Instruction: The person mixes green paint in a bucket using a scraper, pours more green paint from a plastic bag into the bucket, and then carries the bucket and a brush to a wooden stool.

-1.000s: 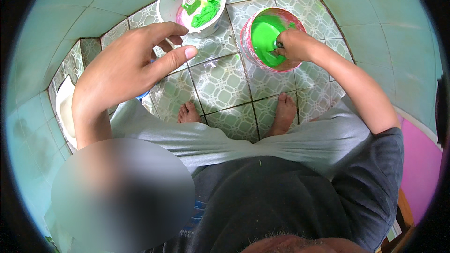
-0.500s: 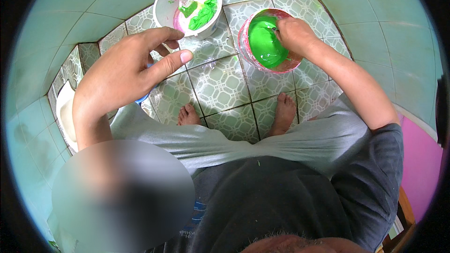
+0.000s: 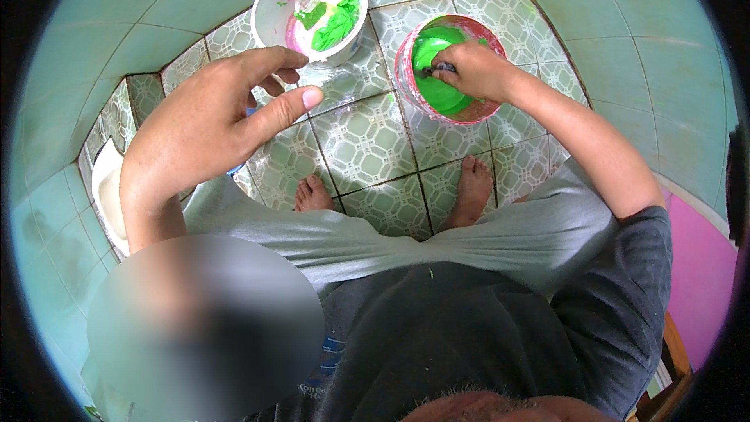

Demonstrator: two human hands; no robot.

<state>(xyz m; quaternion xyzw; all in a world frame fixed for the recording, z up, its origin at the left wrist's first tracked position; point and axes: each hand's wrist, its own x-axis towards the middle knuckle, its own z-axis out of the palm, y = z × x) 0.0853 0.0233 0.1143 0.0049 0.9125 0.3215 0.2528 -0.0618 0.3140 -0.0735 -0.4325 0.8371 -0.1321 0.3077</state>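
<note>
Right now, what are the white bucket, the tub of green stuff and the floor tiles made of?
White bucket: probably plastic, smooth with a soft shine and an even rim.
Tub of green stuff: likely plastic too, with a thin round wall, but reddish smears hide much of it.
Floor tiles: seem glazed ceramic, since light glints off the patterned squares.

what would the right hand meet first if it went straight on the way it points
The right hand would probably meet the left side of the red-rimmed bucket; depth is unclear, so it could dip into the green liquid first or pass over.
</note>
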